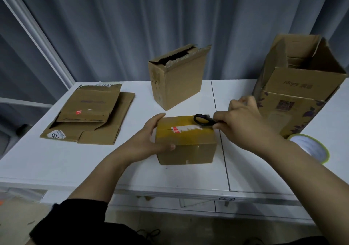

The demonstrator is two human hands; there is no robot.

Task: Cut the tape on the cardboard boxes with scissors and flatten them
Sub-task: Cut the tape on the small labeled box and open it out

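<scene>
Scissors (203, 120) rest on the small taped box (186, 142), at its top right end, gripped by the right hand's (243, 120) curled fingers. Left hand (151, 140) clasps the box's left side, thumb on front face. White table (75, 159) lies open before the box; tall open box (298, 86) stands close right.

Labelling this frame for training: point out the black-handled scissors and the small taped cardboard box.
black-handled scissors (206, 122): head view, black handle.
small taped cardboard box (186, 153): head view, front face.
</scene>
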